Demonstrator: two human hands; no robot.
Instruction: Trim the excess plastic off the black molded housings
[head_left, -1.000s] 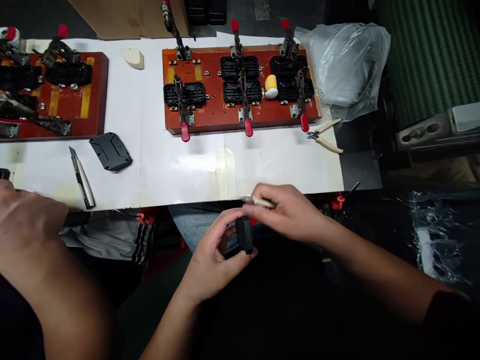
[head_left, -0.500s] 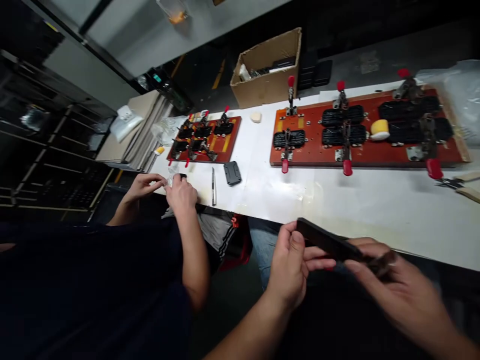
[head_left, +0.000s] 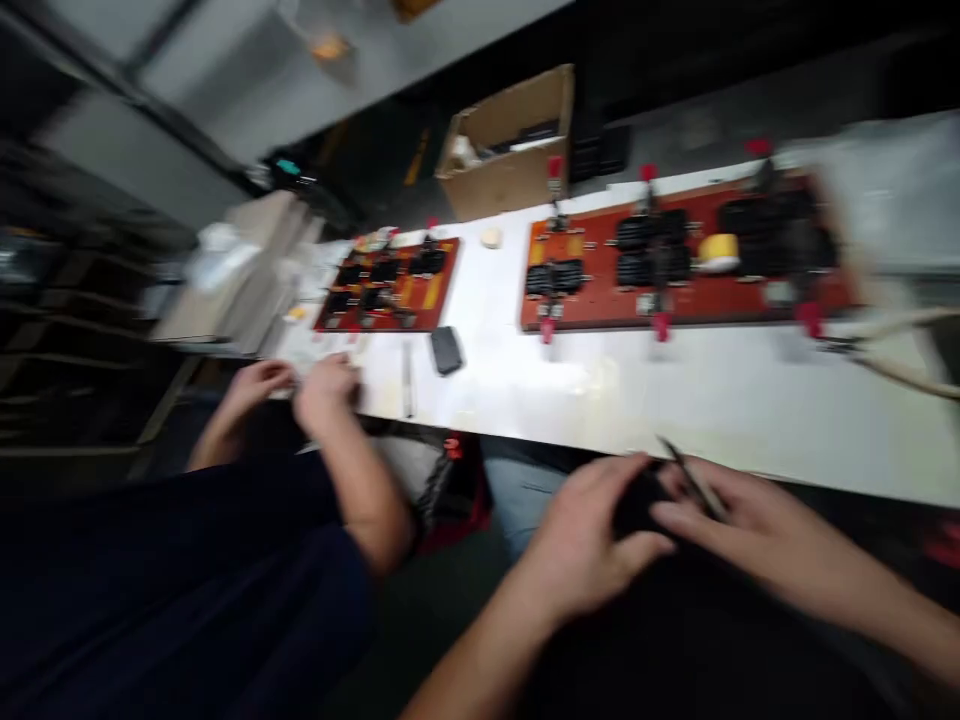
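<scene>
Low on the right, my left hand [head_left: 581,540] curls round a black flat part [head_left: 637,505], its thumb below and fingers above; blur and dark clothing hide most of the part's outline. My right hand [head_left: 742,510] faces it from the right, closed on a slim pointed tool like a craft knife [head_left: 697,482], its dark tip pointing up and left. Both hands are just off the table's near edge. Beyond them lies a red-brown fixture board [head_left: 600,310] with red-tipped toggle clamps and black ribbed parts. A yellow-and-white roll [head_left: 718,253] sits on it.
To the left, a co-worker's hands [head_left: 326,395] work at the table edge. Near them are a smaller fixture board [head_left: 420,318], a black case [head_left: 446,350] and a thin knife [head_left: 408,380]. A cardboard box [head_left: 502,185] stands behind; pliers [head_left: 892,370] lie at right.
My left hand has moved over the black part, which now shows much less. The pointed tool in my right hand has swung upright into sight. The whole view has shifted and blurred.
</scene>
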